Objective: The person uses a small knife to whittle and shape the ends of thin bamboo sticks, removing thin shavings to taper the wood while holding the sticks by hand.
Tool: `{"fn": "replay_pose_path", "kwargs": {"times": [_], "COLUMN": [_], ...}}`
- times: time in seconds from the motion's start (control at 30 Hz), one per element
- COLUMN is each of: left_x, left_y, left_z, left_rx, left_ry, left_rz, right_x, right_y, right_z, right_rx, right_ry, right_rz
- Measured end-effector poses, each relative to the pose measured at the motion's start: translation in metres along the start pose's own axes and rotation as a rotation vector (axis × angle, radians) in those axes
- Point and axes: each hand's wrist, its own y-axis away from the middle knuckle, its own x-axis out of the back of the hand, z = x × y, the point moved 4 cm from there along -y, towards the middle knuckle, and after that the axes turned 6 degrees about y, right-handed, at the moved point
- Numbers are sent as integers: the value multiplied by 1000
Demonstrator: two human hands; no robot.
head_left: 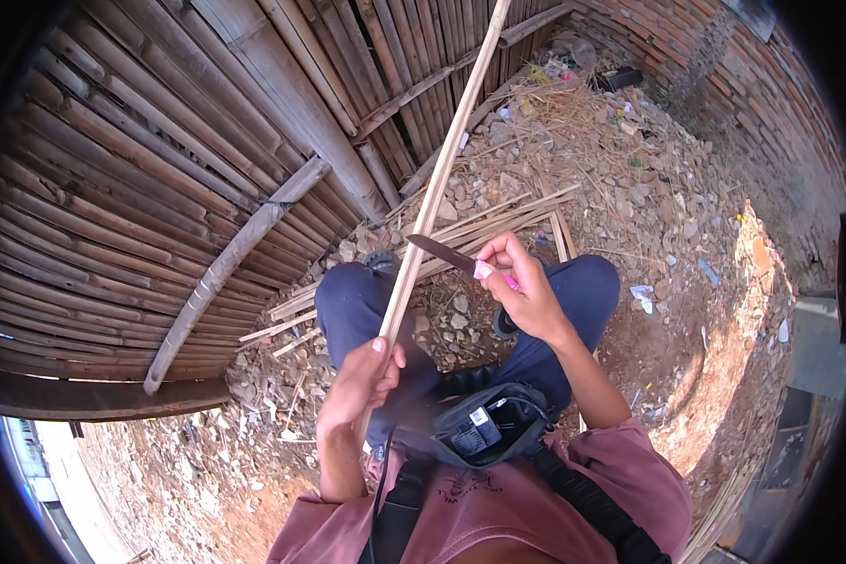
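A long pale strip of split bamboo (431, 195) runs from my lap up and away, leaning slightly right at its far end. My left hand (359, 383) is wrapped round its lower part, thumb along the top. In my right hand (526, 289) is a knife (446, 254) with a dark blade and a pink handle. Its blade points left, and the tip appears to meet or overlap the strip's edge; I cannot tell whether they touch. The strip's lowest end is partly hidden behind my left wrist.
Several cut strips (498, 226) lie on the rubble ground (630, 179) beyond my knees. A bamboo wall (132, 188) stands at the left, a brick wall (771, 103) at the far right. An open black bag (484, 428) with a device inside rests at my waist.
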Motion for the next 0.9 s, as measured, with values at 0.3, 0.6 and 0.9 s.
{"fn": "replay_pose_path", "kwargs": {"times": [0.3, 0.6, 0.9], "left_x": [-3, -26, -25], "left_y": [3, -1, -4], "left_z": [8, 15, 10], "left_rx": [-75, -215, -333], "left_ry": [-56, -171, -288], "left_rz": [14, 25, 143], "right_x": [9, -38, -48], "right_y": [17, 23, 28], "right_z": [-28, -54, -56], "right_rx": [203, 351, 482], "right_ry": [237, 436, 426], "right_rz": [43, -176, -22]}}
